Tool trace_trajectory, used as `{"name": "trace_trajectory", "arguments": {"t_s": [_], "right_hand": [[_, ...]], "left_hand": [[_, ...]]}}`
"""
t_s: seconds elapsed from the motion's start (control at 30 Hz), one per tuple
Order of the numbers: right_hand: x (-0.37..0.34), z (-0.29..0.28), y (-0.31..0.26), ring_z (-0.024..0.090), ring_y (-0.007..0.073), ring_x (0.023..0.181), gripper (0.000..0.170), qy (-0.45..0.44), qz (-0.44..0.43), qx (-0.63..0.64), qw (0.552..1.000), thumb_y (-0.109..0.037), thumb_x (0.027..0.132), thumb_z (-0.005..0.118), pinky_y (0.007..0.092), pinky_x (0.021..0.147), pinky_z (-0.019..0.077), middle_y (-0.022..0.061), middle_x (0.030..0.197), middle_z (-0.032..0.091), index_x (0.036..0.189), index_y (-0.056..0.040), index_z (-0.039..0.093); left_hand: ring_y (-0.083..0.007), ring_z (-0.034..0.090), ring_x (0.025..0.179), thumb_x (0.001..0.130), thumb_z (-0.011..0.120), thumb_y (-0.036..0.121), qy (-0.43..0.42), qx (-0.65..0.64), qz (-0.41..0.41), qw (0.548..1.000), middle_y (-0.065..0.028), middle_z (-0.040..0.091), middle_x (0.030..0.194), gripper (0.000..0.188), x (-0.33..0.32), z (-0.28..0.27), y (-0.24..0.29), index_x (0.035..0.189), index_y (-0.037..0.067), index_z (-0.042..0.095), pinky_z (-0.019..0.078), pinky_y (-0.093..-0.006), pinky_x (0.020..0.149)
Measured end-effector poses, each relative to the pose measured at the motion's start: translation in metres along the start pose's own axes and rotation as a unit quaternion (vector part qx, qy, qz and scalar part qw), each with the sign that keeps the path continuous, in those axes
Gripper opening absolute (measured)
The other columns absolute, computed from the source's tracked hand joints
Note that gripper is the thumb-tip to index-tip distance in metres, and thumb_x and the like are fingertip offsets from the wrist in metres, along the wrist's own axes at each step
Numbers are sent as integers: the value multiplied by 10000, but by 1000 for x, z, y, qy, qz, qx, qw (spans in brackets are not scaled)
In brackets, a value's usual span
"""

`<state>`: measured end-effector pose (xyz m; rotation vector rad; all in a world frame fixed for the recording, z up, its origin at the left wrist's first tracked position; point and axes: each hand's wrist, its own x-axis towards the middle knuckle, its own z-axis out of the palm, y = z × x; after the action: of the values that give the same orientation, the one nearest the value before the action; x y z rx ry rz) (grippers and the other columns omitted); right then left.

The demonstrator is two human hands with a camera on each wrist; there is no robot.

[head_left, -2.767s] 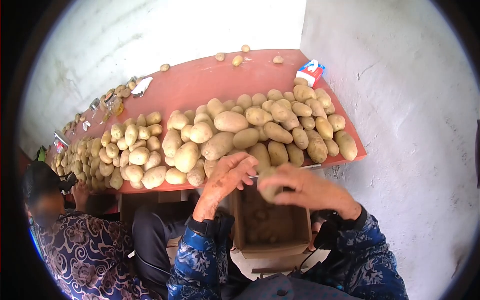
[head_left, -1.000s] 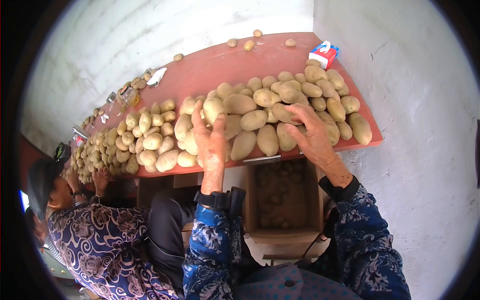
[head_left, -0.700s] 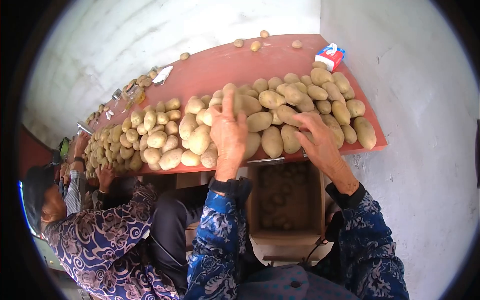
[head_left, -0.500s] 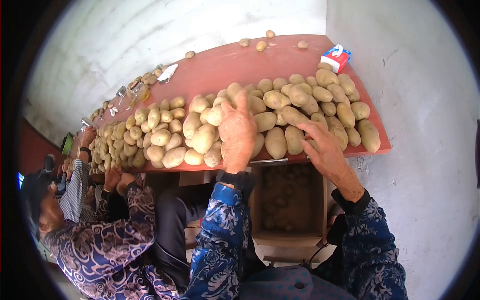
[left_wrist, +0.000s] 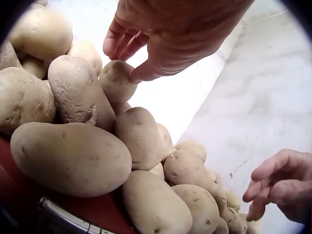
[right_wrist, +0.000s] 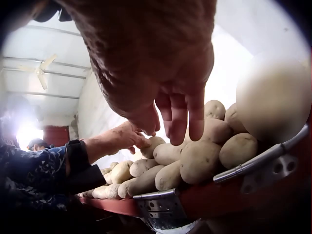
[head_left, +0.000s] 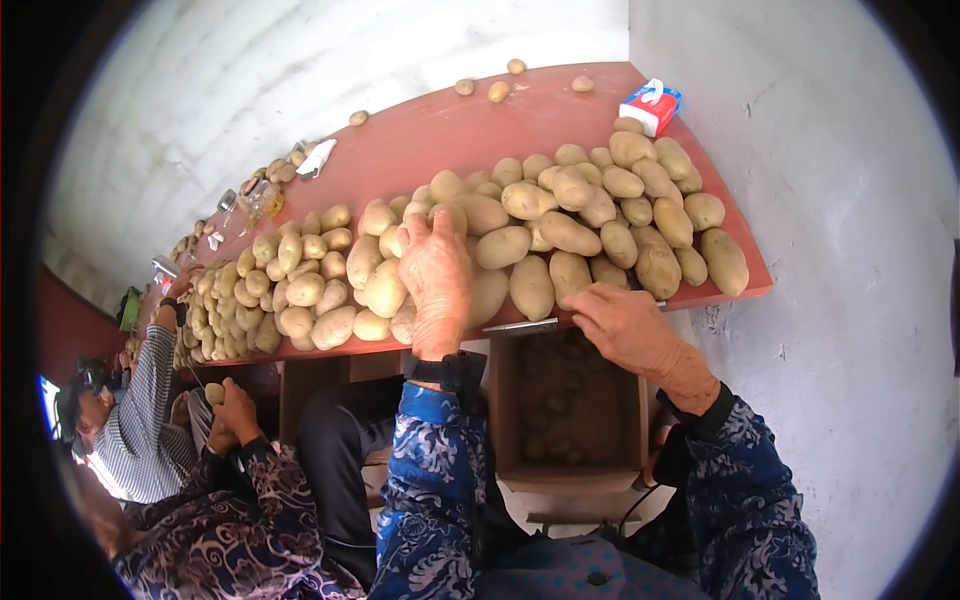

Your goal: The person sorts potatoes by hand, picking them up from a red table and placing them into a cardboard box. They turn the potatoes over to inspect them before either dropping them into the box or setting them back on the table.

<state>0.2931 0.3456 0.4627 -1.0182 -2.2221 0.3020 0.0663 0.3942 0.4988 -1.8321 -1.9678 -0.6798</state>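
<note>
Potatoes [head_left: 532, 288] lie heaped along the front of a red table. The left hand [head_left: 437, 285] reaches over the heap; in the left wrist view, this hand [left_wrist: 180, 36] has its thumb and fingers around a small potato [left_wrist: 118, 81] at the top. That potato is mostly hidden under the hand in the head view. At the table's front edge, right of the left hand, the right hand [head_left: 635, 338] hovers with nothing in it. Its loosely bent fingers [right_wrist: 178, 117] hang in front of the potatoes in the right wrist view.
Below the edge stands a cardboard box [head_left: 508, 468] with potatoes inside. A tissue pack [head_left: 652, 106] sits at the back right, a glass jar [head_left: 266, 199] farther left. Neighbouring people sit at the left, one holding a potato [head_left: 214, 394]. A wall [head_left: 800, 250] rises at the right.
The potato that the right hand held at first is gone from it. That hand has drawn back from the heap to the edge. The left hand went onto the heap and took hold of a potato.
</note>
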Motion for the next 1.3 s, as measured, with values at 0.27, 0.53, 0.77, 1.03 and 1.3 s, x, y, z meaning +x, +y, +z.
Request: {"name": "trace_trajectory", "arguments": {"t_s": [0.27, 0.53, 0.77, 1.03, 1.3], "right_hand": [[-15, 46, 6, 607, 263, 695, 121, -130, -112, -62, 983, -122, 793, 642, 374, 570, 491, 71, 730, 545, 885, -77, 579], [-42, 74, 15, 626, 310, 789, 185, -307, -54, -79, 947, -147, 815, 624, 414, 638, 506, 100, 809, 585, 976, -73, 567], [-65, 128, 44, 609, 360, 956, 408, -502, 88, -55, 859, -155, 810, 631, 448, 826, 489, 171, 1003, 641, 1200, -74, 544], [-89, 241, 85, 606, 336, 1054, 415, -512, 130, -29, 849, -191, 831, 509, 419, 906, 477, 167, 1123, 641, 1230, -91, 564], [-156, 358, 95, 635, 314, 991, 322, -382, 63, 10, 922, -258, 898, 457, 435, 838, 499, 130, 1069, 666, 1109, -88, 630]], "left_hand": [[-404, 538, 1035, 810, 619, 90, 45, -19, 73, 996, -201, 556, 1164, 420, -8, 28, -29, 1223, 61, 550, 494, -455, 829], [-318, 596, 946, 828, 621, 109, 120, -24, 122, 985, -149, 616, 1054, 305, -16, 24, -22, 1128, 60, 602, 500, -391, 794], [-376, 558, 1004, 782, 619, 85, 151, -96, 106, 978, -200, 575, 1114, 321, -13, 6, -24, 1099, 45, 605, 478, -430, 835], [-358, 561, 1013, 787, 587, 3, 260, -183, 167, 933, -199, 570, 1126, 320, -21, 1, -41, 1105, 35, 612, 471, -394, 853], [-233, 598, 892, 820, 600, 22, 319, -207, 204, 902, -132, 600, 1079, 250, -16, 11, -51, 1067, 39, 635, 469, -309, 699]]}}
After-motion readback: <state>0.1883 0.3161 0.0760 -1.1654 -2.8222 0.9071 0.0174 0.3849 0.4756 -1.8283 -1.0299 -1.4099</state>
